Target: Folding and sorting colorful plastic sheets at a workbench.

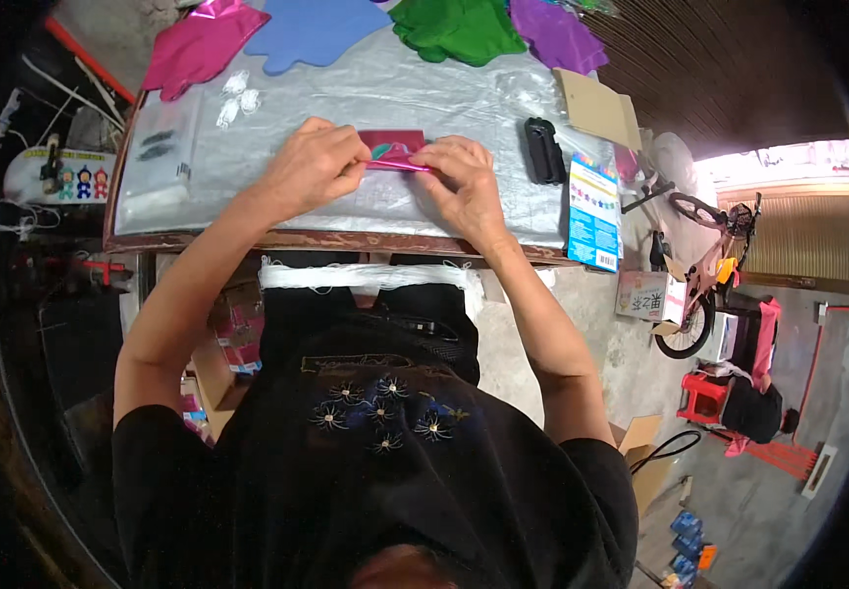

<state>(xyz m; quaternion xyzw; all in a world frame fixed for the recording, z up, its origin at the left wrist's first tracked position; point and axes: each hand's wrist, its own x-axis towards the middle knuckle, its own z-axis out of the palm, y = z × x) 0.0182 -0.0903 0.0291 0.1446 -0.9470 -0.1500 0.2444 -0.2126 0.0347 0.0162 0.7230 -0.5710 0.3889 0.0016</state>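
Note:
Between my hands, just above the table, is a small folded piece of shiny pink foil (391, 145) with a green patch showing on it. My left hand (321, 162) pinches its left end, fingers curled. At the other end my right hand (464, 182) grips the lower right edge between thumb and fingers. Flat, scallop-edged foil shapes lie along the far side of the table: a pink one (204, 44), a blue one (317, 34), a green one (459, 29) and a purple one (557, 34).
Silvery sheeting covers the table (336, 93). White string bundles (238, 98) and clear plastic bags (161, 147) lie left. A black case (543, 150), a blue printed package (593, 214) and a cardboard piece (599, 110) lie right. A bicycle (704, 255) stands beyond.

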